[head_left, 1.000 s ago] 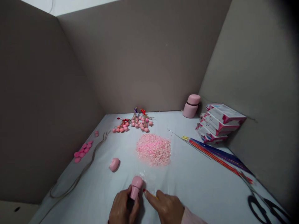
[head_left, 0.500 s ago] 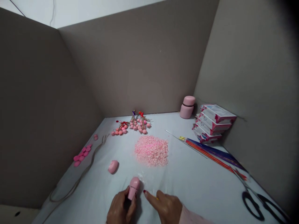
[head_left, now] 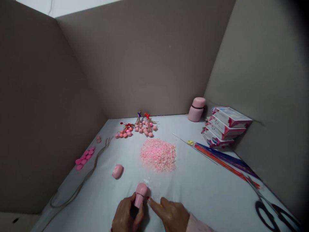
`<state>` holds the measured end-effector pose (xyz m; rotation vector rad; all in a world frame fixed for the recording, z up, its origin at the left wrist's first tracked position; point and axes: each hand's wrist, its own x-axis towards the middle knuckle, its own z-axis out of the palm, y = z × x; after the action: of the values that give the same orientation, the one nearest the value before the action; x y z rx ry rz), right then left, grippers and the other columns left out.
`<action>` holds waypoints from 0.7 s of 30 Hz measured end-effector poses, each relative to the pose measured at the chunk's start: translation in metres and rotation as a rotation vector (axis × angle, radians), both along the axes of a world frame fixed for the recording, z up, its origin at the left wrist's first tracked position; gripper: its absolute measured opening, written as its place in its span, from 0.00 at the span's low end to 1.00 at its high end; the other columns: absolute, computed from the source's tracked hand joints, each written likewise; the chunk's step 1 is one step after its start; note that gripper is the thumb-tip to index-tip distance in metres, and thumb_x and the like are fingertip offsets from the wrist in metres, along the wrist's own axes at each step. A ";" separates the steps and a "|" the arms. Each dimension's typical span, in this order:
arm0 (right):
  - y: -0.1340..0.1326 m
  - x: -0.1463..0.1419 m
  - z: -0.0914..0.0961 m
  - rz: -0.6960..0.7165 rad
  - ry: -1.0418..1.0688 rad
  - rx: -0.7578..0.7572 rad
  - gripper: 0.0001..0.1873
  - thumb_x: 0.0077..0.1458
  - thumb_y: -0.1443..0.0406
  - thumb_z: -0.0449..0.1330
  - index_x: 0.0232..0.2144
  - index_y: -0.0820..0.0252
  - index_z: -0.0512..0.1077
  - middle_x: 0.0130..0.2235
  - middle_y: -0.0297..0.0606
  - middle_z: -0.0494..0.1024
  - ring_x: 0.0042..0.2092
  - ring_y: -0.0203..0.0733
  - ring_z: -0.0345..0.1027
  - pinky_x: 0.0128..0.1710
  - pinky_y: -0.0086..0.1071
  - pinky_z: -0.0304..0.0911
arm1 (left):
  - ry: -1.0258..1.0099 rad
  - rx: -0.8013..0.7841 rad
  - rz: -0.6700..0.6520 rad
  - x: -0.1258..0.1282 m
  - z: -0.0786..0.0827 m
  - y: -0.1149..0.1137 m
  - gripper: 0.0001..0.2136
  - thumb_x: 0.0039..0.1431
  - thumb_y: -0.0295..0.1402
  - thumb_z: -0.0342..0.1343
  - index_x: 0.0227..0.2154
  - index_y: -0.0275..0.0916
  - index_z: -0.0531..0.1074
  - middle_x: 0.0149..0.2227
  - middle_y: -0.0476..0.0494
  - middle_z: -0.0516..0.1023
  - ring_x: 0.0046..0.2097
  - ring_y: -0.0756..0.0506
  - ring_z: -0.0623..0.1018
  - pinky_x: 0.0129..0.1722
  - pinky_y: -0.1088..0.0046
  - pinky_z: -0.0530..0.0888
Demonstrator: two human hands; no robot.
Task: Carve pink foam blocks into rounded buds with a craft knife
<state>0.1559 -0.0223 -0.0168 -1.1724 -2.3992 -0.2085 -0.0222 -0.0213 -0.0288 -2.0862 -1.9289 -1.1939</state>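
Note:
My left hand (head_left: 126, 215) is closed around the lower end of a smooth pink piece of soap (head_left: 141, 190), its rounded end facing away from me. My right hand (head_left: 172, 213) is closed on a slim yellow-handled knife (head_left: 159, 204), mostly hidden under the fingers. Its index finger stretches towards the soap, and a thin dark line, apparently the blade, lies across the soap's side. Left of these rests another pink piece of soap (head_left: 117, 171) with an uneven edge. Beyond my hands spreads a heap of pink shavings (head_left: 158, 155).
Tied bunches of pink balls (head_left: 146, 127) lie at the back. Twine (head_left: 93, 167) and pink discs (head_left: 84, 158) are on the left. A pink flask (head_left: 196, 109), stacked boxes (head_left: 225, 127), coloured strands (head_left: 222, 160) and scissors (head_left: 266, 206) line the right. Grey walls surround the table.
My right index finger and the knife have come closer to the soap, so the blade now appears to meet its side. The view has shifted slightly.

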 end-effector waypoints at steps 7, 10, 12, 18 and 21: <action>-0.004 0.004 0.002 -0.020 -0.067 -0.040 0.18 0.58 0.71 0.49 0.50 0.54 0.62 0.25 0.29 0.71 0.18 0.37 0.68 0.14 0.31 0.51 | -0.024 -0.038 -0.011 0.001 0.003 -0.001 0.17 0.59 0.46 0.44 0.33 0.38 0.71 0.27 0.43 0.79 0.30 0.46 0.78 0.31 0.70 0.71; -0.005 0.004 0.005 -0.064 -0.094 -0.041 0.18 0.57 0.71 0.52 0.49 0.51 0.63 0.25 0.28 0.71 0.18 0.37 0.68 0.14 0.31 0.51 | -0.030 -0.035 0.002 0.000 0.003 -0.001 0.18 0.59 0.47 0.43 0.33 0.38 0.71 0.27 0.43 0.79 0.30 0.45 0.78 0.31 0.70 0.71; -0.006 0.003 0.004 -0.104 -0.108 -0.010 0.17 0.57 0.71 0.53 0.48 0.49 0.64 0.24 0.28 0.71 0.18 0.37 0.67 0.14 0.30 0.50 | -0.034 -0.025 0.005 -0.001 0.003 0.000 0.18 0.59 0.47 0.43 0.32 0.39 0.71 0.26 0.44 0.78 0.29 0.45 0.78 0.30 0.70 0.71; -0.008 0.004 -0.001 -0.119 -0.050 0.085 0.15 0.60 0.72 0.50 0.47 0.50 0.66 0.22 0.28 0.69 0.17 0.36 0.66 0.14 0.28 0.51 | -0.027 -0.002 0.017 -0.001 0.004 0.002 0.17 0.58 0.47 0.45 0.31 0.40 0.72 0.26 0.45 0.79 0.28 0.45 0.78 0.29 0.71 0.71; -0.007 0.005 0.001 -0.086 -0.011 0.100 0.16 0.62 0.72 0.47 0.47 0.51 0.66 0.22 0.28 0.68 0.17 0.35 0.66 0.14 0.28 0.51 | -0.025 -0.003 0.026 0.000 0.004 0.002 0.16 0.58 0.46 0.45 0.31 0.40 0.71 0.25 0.45 0.79 0.28 0.45 0.78 0.29 0.71 0.71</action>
<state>0.1609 -0.0291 -0.0153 -1.2321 -2.3210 -0.3587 -0.0226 -0.0195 -0.0243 -2.0507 -1.9633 -1.2190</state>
